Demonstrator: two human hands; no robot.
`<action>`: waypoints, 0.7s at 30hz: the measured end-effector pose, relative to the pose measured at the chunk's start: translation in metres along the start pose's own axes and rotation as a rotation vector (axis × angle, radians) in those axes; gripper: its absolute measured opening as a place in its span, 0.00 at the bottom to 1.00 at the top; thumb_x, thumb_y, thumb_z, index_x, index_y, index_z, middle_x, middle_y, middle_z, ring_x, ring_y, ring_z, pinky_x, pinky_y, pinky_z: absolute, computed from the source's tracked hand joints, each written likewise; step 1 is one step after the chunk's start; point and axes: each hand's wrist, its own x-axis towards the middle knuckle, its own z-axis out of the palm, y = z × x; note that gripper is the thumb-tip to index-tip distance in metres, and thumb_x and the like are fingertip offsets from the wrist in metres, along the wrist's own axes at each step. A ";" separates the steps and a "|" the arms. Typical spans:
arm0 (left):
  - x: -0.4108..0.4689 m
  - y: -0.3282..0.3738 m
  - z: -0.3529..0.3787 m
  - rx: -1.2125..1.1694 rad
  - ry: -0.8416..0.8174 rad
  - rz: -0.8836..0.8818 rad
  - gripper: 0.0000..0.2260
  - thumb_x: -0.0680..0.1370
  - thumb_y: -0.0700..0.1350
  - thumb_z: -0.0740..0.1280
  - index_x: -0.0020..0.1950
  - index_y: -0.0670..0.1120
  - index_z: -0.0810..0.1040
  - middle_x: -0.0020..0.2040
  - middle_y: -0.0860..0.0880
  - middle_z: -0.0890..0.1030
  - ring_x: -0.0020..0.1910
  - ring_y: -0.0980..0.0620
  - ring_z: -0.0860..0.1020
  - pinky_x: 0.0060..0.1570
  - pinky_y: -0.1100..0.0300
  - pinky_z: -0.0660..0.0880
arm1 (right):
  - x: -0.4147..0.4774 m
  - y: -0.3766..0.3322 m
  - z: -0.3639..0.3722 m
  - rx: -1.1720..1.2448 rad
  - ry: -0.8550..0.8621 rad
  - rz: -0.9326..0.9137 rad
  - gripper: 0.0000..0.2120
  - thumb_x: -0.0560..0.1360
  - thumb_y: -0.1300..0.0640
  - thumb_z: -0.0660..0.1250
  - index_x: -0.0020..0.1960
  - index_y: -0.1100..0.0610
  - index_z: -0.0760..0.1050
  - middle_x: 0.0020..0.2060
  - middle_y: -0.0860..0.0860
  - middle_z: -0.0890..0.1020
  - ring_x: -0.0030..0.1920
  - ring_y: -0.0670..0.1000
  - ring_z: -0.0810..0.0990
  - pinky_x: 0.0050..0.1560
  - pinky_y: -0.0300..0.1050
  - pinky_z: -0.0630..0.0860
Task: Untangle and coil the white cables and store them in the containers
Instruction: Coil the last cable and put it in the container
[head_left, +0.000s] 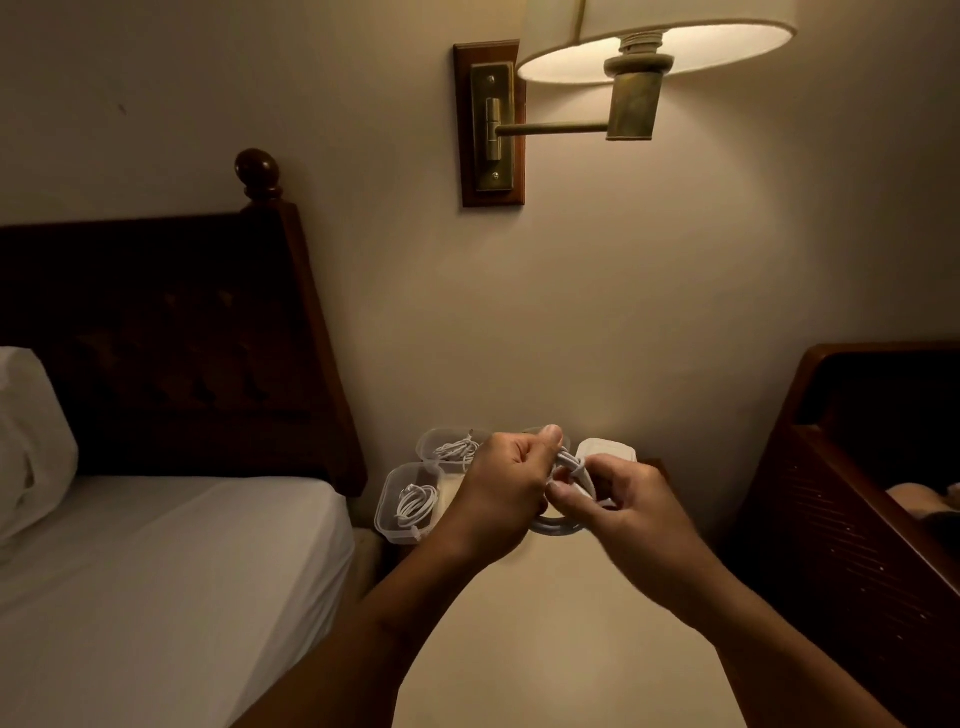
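Observation:
Both hands meet above the nightstand (561, 649) on one coiled white cable (558, 526). My left hand (506, 491) grips the coil from the left, thumb on top. My right hand (618, 499) pinches the cable's wrapped turns from the right. A loop of the coil hangs below my hands. Behind my left hand stand two clear plastic containers, the near one (390, 512) and the far one (428, 446), each holding a coiled white cable. A third container (608, 448) with a white lid sits behind my right hand, partly hidden.
A bed with a white sheet (156, 571) and dark wooden headboard (182, 338) lies to the left. A lit wall lamp (634, 62) hangs overhead. A second dark wooden headboard (857, 493) stands to the right.

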 end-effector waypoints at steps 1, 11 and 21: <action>0.002 -0.002 0.001 0.027 0.034 -0.009 0.23 0.84 0.54 0.62 0.33 0.42 0.75 0.27 0.48 0.71 0.26 0.50 0.68 0.30 0.56 0.67 | -0.001 0.003 0.002 -0.216 0.051 -0.060 0.07 0.81 0.55 0.67 0.44 0.52 0.80 0.35 0.46 0.83 0.38 0.47 0.81 0.37 0.42 0.76; 0.012 -0.027 0.014 0.062 0.119 -0.144 0.27 0.83 0.45 0.64 0.23 0.49 0.66 0.21 0.53 0.63 0.21 0.53 0.61 0.26 0.61 0.63 | -0.009 -0.005 0.003 -1.080 -0.023 -0.061 0.17 0.84 0.43 0.49 0.50 0.50 0.72 0.42 0.50 0.79 0.37 0.51 0.74 0.35 0.44 0.66; 0.028 -0.060 -0.070 0.041 0.458 -0.271 0.23 0.84 0.45 0.64 0.28 0.46 0.70 0.22 0.51 0.66 0.19 0.53 0.65 0.28 0.62 0.63 | -0.014 -0.003 -0.050 -0.550 0.190 -0.284 0.24 0.81 0.47 0.62 0.29 0.56 0.69 0.21 0.52 0.71 0.22 0.52 0.69 0.26 0.50 0.67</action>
